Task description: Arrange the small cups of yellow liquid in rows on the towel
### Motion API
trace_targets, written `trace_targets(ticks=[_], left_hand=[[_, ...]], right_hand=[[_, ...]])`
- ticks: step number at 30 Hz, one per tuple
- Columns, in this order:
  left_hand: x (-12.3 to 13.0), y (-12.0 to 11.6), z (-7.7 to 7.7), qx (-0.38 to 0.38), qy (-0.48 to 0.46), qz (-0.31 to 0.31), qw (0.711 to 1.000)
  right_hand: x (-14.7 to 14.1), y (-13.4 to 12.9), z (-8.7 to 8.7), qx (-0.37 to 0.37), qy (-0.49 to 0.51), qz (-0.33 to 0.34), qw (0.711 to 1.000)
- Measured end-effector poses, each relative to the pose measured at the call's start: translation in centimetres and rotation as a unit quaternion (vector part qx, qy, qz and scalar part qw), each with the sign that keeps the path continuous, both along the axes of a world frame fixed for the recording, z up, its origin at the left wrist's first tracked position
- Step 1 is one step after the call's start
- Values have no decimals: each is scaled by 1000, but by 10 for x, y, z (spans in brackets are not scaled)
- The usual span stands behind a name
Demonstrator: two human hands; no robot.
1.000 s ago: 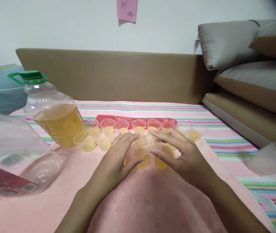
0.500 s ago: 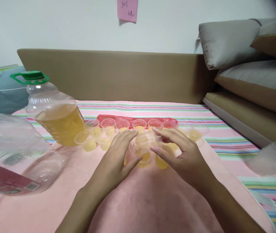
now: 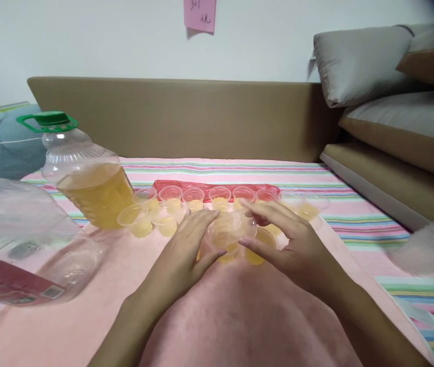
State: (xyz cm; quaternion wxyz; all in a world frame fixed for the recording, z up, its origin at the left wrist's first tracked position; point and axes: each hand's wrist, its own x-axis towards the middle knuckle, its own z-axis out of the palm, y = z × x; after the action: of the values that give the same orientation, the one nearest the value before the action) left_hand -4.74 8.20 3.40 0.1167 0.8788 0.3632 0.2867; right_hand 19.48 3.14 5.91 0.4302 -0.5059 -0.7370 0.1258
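A clear plastic cup lies tilted sideways between my hands, above the front cups. My left hand curves around its wide, rimmed end, thumb below and fingers above. Around the other end, my right hand has its thumb and fingers in a loose grip. Faint lines across the wall may be further nested cups; I cannot tell. Beyond and beneath stand rows of clear cups with yellow contents, such as the cup on the left and the cup near my right thumb. My hands partly hide several.
A large green-capped bottle of yellow liquid stands left, behind a clear plastic container with a red label. Red plastic film lies behind the cups. A translucent container is at right, below stacked cushions. Pink cloth covers the striped sheet.
My hands and the cup between them have dipped very slightly. The rows of cups and the bottles stay where they were.
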Motion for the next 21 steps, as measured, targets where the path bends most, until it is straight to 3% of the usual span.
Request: trace_targets(ticks=[7, 12, 21], left_hand=[[0, 0, 0, 11, 10, 7, 1000], [-1, -2, 2, -10, -53, 3, 999], [0, 2, 4, 37, -34, 0, 999]], right_hand=[[-4, 0, 0, 3, 12, -1, 1000], [-5, 0, -1, 8, 13, -4, 1000], [-7, 0, -6, 11, 41, -18, 999]])
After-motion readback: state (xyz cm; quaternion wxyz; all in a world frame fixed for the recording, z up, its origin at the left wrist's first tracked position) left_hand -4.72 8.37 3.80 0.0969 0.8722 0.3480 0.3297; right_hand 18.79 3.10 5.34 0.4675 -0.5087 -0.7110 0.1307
